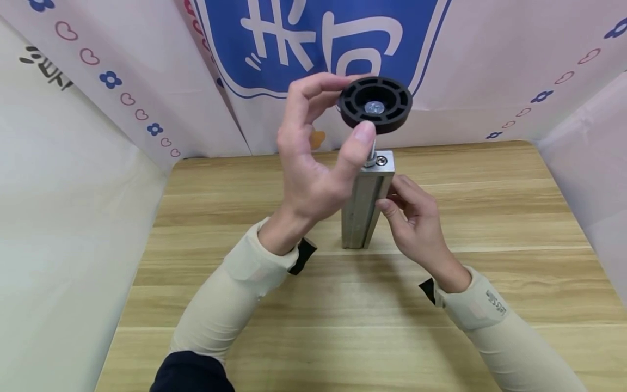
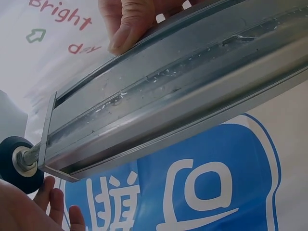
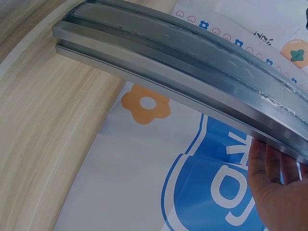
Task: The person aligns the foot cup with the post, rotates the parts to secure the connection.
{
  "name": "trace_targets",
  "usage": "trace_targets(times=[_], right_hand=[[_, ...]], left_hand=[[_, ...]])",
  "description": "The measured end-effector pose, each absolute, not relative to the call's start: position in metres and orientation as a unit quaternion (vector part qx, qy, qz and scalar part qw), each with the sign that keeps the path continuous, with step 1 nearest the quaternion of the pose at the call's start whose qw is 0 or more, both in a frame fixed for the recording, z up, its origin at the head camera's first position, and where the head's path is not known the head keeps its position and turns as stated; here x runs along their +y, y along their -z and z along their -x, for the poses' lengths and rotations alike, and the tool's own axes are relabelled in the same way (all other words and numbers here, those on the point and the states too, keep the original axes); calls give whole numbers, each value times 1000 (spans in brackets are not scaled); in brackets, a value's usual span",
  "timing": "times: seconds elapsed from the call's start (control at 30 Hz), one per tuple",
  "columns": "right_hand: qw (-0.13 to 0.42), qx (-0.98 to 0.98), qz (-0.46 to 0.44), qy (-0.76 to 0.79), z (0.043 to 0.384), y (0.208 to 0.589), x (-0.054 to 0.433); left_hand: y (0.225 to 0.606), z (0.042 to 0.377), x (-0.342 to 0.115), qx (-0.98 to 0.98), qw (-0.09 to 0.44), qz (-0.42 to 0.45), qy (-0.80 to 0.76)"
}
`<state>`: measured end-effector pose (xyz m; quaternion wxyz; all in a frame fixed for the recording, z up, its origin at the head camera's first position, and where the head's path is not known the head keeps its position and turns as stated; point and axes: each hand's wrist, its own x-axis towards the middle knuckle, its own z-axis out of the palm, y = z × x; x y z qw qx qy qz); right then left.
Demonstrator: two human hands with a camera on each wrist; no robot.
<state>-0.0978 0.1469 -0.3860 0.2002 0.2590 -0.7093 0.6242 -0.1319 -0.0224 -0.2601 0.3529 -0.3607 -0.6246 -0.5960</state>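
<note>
An aluminium extrusion profile stands upright on the wooden table. Above its end plate sits a round black levelling foot, joined to it by a threaded stem and nut. My left hand pinches the foot's rim between thumb and fingers. Lower down, my right hand holds the profile from the right side, its thumb on the near edge. The left wrist view shows the foot, the stem and the profile's grooved side with small bright flecks. In the right wrist view, fingers of the right hand go behind the profile.
The wooden table extends around the profile. Behind it hangs a white cloth backdrop with a blue printed panel, and white walls flank both sides. A dark camera piece juts from the left wrist.
</note>
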Motion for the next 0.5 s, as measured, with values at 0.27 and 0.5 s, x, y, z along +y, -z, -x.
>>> trace_targets(times=[0.27, 0.5], right_hand=[[200, -709, -259, -624, 98, 386, 146], [201, -713, -259, -621, 99, 386, 146]], left_hand=[[263, 132, -23, -625, 371, 344, 594], [265, 131, -24, -624, 375, 349, 590]])
